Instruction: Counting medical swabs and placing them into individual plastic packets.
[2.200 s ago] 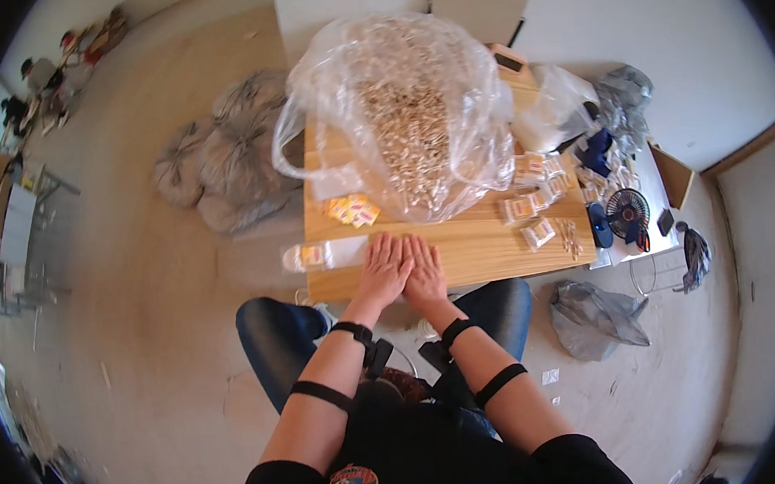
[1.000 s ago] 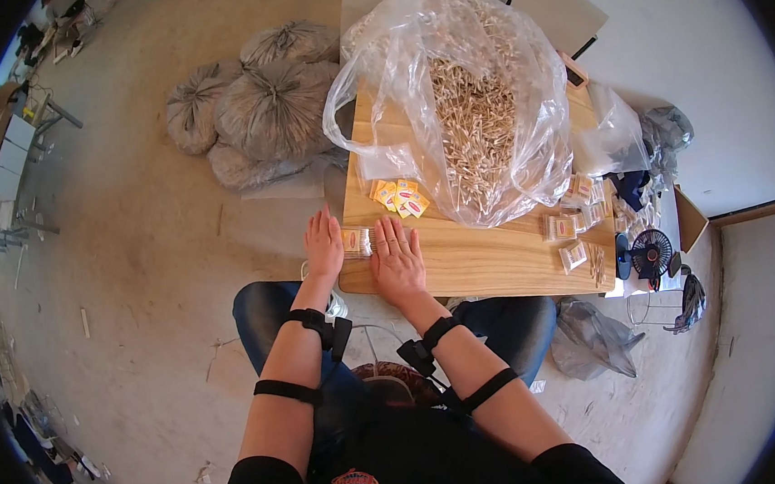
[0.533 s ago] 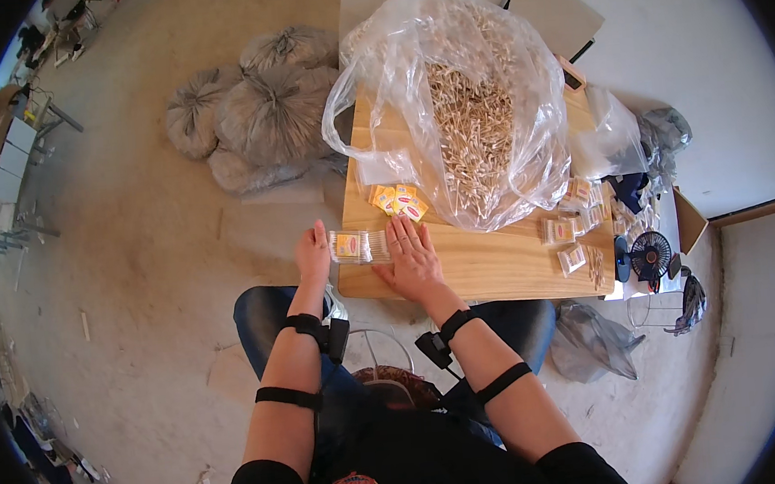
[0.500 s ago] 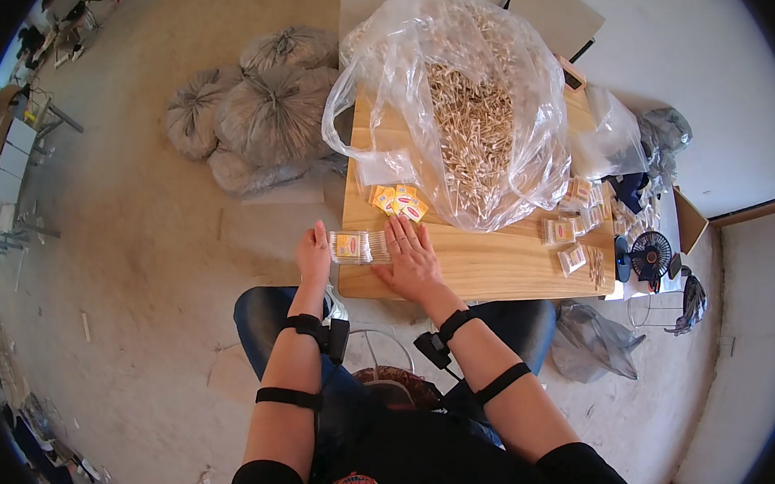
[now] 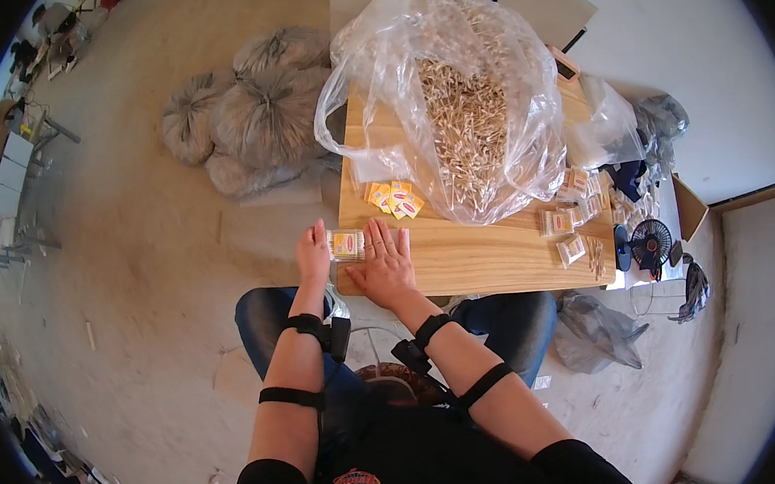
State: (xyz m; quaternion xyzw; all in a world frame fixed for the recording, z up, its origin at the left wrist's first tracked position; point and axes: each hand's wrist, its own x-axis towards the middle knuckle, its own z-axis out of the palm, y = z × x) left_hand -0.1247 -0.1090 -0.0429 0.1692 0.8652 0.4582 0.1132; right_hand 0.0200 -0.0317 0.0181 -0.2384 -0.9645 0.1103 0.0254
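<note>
At the table's near left corner lies a small clear packet of cotton swabs [image 5: 346,245] with a yellow card inside. My left hand [image 5: 313,252] grips the packet's left end, its fingers held together and partly seen edge-on. Flat over the right end rests my right hand [image 5: 383,268], palm down with fingers stretched out, hiding that end. Just beyond it, several yellow and white cards [image 5: 395,199] lie in a loose pile.
A large clear plastic bag [image 5: 535,148] full of loose swabs [image 5: 469,126] covers much of the wooden table [image 5: 471,267]. Filled packets [image 5: 557,222] sit to the right, near a small black fan [image 5: 651,245]. Grey sacks [image 5: 272,105] stand on the floor at left.
My right hand has slid left, closer to my left hand. The swab sticks that showed between the card and my right hand are now mostly covered.
</note>
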